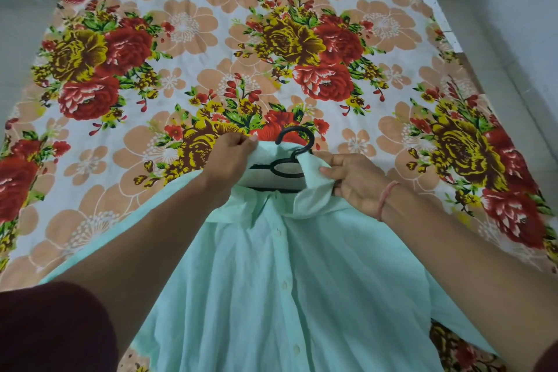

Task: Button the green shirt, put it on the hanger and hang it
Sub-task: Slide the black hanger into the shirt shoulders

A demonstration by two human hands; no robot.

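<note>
Head view is showing the left hand (231,151) and right hand (351,180) pinching the green shirt (287,281) collar around the hanger (290,160), risking one shoulder slipping off if tugged unevenly.

A flat floral bedsheet (211,39) spreads from 9 o'clock through 12 to 3 o'clock, giving open passage. The green shirt (271,281) covers the stretch from centre to 6 o'clock. At its collar the black hanger (311,139) points its hook toward 12 o'clock. The hanger is hemmed in by the left grip (229,157) at its 9 o'clock and the right grip (356,181) at its 3 o'clock, both pinching collar cloth. The left forearm (157,235) bars 7 o'clock and the right forearm (453,251) bars 5 o'clock.
</note>
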